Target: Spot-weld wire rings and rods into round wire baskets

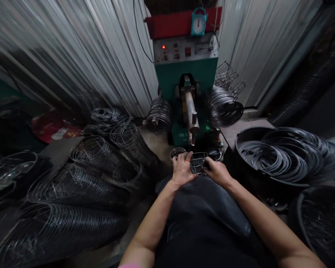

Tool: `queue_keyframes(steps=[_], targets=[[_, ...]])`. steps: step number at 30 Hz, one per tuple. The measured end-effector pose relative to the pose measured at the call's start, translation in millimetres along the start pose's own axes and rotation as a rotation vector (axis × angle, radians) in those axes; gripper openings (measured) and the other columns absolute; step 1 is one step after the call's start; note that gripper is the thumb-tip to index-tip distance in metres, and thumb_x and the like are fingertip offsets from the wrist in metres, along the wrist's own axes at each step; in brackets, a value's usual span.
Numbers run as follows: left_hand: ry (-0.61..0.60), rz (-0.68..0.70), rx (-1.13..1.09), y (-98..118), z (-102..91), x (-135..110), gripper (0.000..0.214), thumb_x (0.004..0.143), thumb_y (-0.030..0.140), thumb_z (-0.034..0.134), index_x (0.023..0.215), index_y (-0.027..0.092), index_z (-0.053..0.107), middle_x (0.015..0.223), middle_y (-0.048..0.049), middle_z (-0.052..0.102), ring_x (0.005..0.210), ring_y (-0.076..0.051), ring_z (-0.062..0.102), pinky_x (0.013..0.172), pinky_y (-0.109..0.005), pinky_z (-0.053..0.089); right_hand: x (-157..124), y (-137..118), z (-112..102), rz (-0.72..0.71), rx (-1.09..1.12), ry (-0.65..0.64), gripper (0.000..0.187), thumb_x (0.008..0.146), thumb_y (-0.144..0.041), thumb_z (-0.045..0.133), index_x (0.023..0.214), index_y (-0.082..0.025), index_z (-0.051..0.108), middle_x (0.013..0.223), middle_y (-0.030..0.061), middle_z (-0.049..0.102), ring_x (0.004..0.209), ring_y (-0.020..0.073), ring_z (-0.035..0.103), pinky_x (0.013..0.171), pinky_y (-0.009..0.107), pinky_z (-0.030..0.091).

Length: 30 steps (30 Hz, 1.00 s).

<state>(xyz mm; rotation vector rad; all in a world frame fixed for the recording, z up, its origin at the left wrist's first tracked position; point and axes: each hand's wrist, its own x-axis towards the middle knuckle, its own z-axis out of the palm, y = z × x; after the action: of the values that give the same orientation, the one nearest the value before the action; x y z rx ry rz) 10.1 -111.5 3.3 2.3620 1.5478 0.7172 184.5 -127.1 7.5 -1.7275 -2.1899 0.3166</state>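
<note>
A round frame of thin metal wire with cross wires (198, 163) lies between my hands, below the tip of the machine's metal arm (194, 128). At its left side, my left hand (182, 169) grips the rim, with the thumb near the lower edge. My right hand (217, 172) is closed at the frame's right side, its fingertips dark and partly hidden. Whether the right fingers also pinch a small piece of wire cannot be made out. Just beyond the hands, a small round dish (178, 152) sits to the left and a dark one (214, 153) to the right.
A green welding machine (167, 83) with a lit red lamp stands ahead, a blue dial scale (198, 23) above. Wire-ring bundles (222, 108) flank it. Stacked wire baskets (80, 186) crowd the left. On the right are a black tub of rings (247, 136) and another bin (298, 208).
</note>
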Motion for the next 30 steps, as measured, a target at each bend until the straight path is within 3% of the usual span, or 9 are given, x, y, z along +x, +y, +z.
queue_keyframes(steps=[3, 7, 11, 16, 22, 30], targets=[[-0.013, -0.006, -0.041, -4, -3.6, -2, 0.092, 0.049, 0.031, 0.077, 0.129, 0.021, 0.035, 0.127, -0.0120, 0.044, 0.119, -0.029, 0.039, 0.099, -0.046, 0.027, 0, -2, 18, -0.062, 0.201, 0.084, 0.015, 0.073, -0.013, 0.052, 0.084, -0.022, 0.058, 0.079, 0.0027, 0.068, 0.073, 0.0174, 0.063, 0.062, 0.024, 0.044], [-0.003, -0.037, -0.181, -15, -7.0, -4, 0.091, 0.044, 0.031, 0.080, 0.125, 0.022, 0.039, 0.124, -0.0093, 0.047, 0.117, -0.028, 0.042, 0.099, -0.044, 0.031, -2, 5, 21, -0.261, 0.454, 0.003, 0.018, 0.081, -0.018, 0.046, 0.091, -0.020, 0.061, 0.089, 0.0052, 0.068, 0.083, 0.0165, 0.063, 0.074, 0.028, 0.047], [0.033, -0.047, -0.265, -22, -7.1, -2, 0.076, 0.042, 0.030, 0.081, 0.111, 0.022, 0.050, 0.121, -0.0070, 0.050, 0.113, -0.027, 0.046, 0.098, -0.043, 0.033, 5, 8, 7, -0.371, 0.408, -0.097, 0.025, 0.080, -0.026, 0.055, 0.103, -0.018, 0.061, 0.096, 0.0082, 0.065, 0.089, 0.0187, 0.062, 0.077, 0.031, 0.048], [0.009, -0.034, -0.268, -29, -3.2, 5, 0.062, 0.041, 0.029, 0.083, 0.097, 0.021, 0.058, 0.124, -0.0076, 0.047, 0.117, -0.027, 0.043, 0.100, -0.043, 0.032, 16, 9, 9, -0.393, 0.377, -0.106, 0.018, 0.079, -0.020, 0.055, 0.096, -0.017, 0.063, 0.088, 0.0073, 0.066, 0.082, 0.0172, 0.063, 0.074, 0.029, 0.049], [-0.024, -0.039, -0.255, -42, 4.9, 18, 0.064, 0.041, 0.031, 0.083, 0.101, 0.024, 0.060, 0.126, -0.0068, 0.046, 0.119, -0.026, 0.042, 0.102, -0.042, 0.031, 26, 16, 25, -0.401, 0.409, -0.024, 0.014, 0.081, -0.017, 0.053, 0.091, -0.017, 0.064, 0.086, 0.0071, 0.067, 0.080, 0.0158, 0.063, 0.071, 0.027, 0.050], [-0.023, -0.003, -0.288, -53, 9.8, 36, 0.065, 0.042, 0.035, 0.083, 0.102, 0.024, 0.062, 0.127, -0.0076, 0.046, 0.120, -0.028, 0.042, 0.102, -0.044, 0.032, 45, 17, 23, -0.384, 0.376, -0.048, 0.014, 0.079, -0.016, 0.055, 0.088, -0.019, 0.066, 0.084, 0.0055, 0.067, 0.077, 0.0157, 0.063, 0.069, 0.027, 0.050]])
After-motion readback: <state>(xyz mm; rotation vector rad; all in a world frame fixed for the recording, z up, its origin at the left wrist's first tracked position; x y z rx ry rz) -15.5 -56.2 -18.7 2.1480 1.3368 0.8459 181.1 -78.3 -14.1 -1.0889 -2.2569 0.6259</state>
